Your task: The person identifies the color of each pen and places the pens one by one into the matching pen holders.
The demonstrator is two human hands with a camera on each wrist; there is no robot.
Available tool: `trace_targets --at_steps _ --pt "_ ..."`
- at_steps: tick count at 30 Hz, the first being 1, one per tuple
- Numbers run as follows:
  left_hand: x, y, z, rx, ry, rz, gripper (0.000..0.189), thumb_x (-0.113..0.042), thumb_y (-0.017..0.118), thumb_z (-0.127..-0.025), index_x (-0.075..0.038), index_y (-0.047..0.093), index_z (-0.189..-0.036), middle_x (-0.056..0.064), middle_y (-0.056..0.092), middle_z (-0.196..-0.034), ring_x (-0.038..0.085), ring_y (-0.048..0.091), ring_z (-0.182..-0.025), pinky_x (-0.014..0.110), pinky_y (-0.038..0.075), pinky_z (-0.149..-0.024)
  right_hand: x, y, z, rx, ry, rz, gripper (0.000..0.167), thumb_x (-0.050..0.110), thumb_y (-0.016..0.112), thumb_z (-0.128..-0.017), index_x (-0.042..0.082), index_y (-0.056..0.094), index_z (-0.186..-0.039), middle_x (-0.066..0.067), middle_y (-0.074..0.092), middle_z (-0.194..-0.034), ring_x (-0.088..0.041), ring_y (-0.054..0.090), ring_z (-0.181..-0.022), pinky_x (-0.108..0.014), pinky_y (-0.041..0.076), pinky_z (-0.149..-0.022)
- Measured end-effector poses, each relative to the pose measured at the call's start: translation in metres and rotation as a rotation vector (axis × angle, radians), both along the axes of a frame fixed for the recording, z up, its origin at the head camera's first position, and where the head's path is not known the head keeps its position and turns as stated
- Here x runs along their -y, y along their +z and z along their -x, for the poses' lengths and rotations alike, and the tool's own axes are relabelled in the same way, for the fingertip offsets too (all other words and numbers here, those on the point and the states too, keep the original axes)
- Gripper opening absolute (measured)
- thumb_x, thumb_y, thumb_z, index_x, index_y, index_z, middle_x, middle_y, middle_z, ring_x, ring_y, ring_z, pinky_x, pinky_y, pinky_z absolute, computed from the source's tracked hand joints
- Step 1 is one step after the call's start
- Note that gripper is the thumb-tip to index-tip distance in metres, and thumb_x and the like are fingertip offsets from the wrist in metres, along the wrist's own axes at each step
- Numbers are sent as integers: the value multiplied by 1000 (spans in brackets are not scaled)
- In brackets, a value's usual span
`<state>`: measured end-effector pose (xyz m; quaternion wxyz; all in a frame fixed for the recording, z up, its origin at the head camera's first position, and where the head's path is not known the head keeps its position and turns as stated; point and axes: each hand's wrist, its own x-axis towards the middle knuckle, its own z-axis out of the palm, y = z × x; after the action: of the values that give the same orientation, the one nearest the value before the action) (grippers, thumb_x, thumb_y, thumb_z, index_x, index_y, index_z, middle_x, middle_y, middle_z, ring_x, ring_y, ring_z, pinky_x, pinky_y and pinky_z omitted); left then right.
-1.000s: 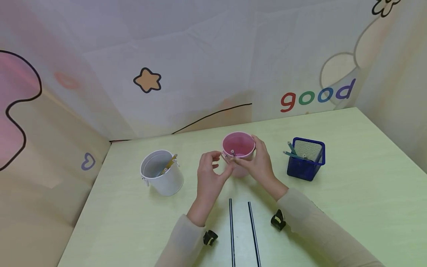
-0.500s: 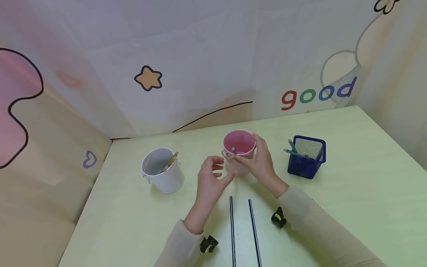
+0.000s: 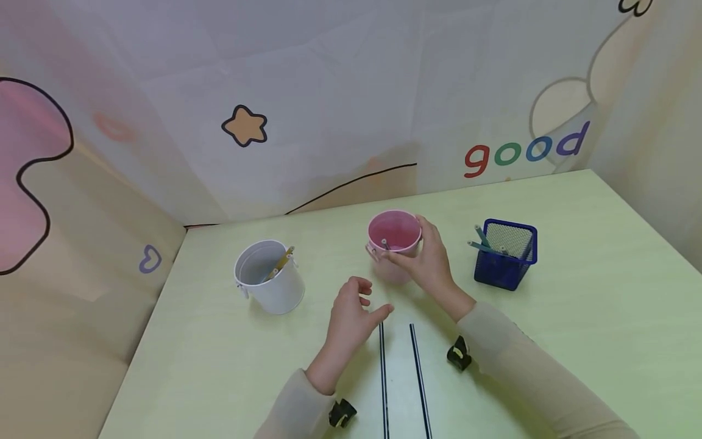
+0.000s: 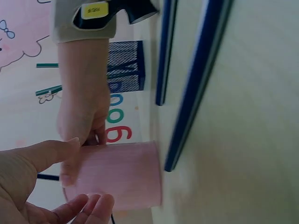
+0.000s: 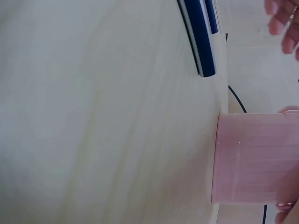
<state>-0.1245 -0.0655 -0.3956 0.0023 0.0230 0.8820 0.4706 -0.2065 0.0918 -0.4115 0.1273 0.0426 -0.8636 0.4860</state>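
Observation:
A small pink bucket [image 3: 394, 261] stands upright at the middle of the table, with the end of a thin pencil-like stick [image 3: 385, 244] showing inside. My right hand [image 3: 430, 268] grips its right side near the rim, thumb across the front and fingers round the far side. Lower left of the bucket, my left hand [image 3: 352, 314] hovers with fingers loosely bent, holding nothing and apart from it. Two long dark blue rods with pale stripes lie side by side below: the left rod [image 3: 383, 378] is just beneath the left thumb, the right rod [image 3: 420, 378] beside it.
A white bucket [image 3: 280, 296] with yellow pencils [image 3: 281, 263] stands on the left. On the right is a blue mesh pen holder [image 3: 499, 271] with green pencils [image 3: 481, 246]. A printed cloth [image 3: 340, 91] hangs behind the pale green table [image 3: 581, 292].
My left hand has drawn away from the pink bucket, down toward the near side of the table. The right hand keeps its grip on the bucket.

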Motion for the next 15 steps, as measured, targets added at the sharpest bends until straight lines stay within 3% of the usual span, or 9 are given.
trace_targets --at_steps 6,15 --pt "1 -8 -5 53 -9 -6 46 -13 79 -75 3 54 -109 17 59 -102 27 58 -87 35 52 -74 0 1 0 9 -2 6 89 34 81 -75 6 31 -144 -15 40 -142 -31 41 -131 -49 41 -103" --pt "1 -9 -14 119 -26 55 50 -16 81 -73 4 52 -109 14 56 -96 23 56 -82 34 50 -71 0 2 0 13 -2 12 89 32 81 -75 6 31 -144 -15 40 -143 -31 40 -132 -48 40 -104"
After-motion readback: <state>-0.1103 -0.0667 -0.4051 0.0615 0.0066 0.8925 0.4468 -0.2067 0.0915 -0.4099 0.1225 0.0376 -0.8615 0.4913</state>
